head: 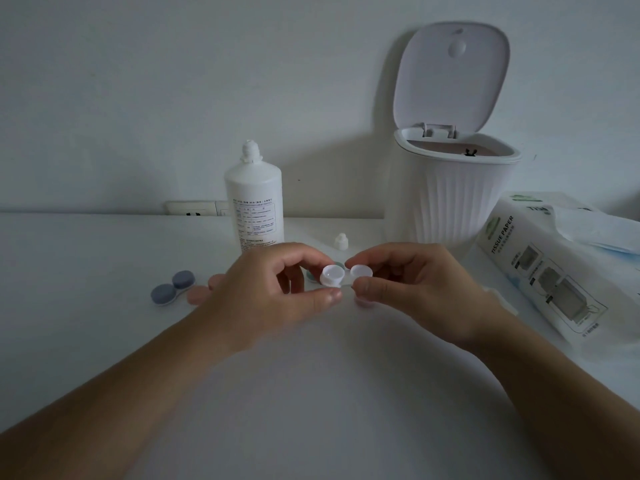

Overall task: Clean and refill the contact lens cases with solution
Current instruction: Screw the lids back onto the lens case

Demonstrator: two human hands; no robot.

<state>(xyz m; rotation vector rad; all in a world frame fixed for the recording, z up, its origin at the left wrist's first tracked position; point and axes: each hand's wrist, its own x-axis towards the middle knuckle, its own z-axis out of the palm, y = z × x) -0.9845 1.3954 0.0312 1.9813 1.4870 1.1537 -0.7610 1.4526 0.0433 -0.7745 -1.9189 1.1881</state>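
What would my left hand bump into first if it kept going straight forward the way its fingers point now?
Probably the right hand: the left hand points rightward along the open lens case that both hold, fingertips nearly meeting. Depth is unclear, so it might pass toward the small white cap.

wall [173, 81]: plain white | table [69, 271]: white | light: seemingly dim

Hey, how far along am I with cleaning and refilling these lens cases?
Done: the solution bottle stands uncapped, its cap on the table, and the bin is open. In hand: your left hand and right hand pinch the open white case, both wells uncovered; whether they hold solution can't be seen. Left: the blue-capped case sits closed, pink caps lie loose, and the tissue pack waits.
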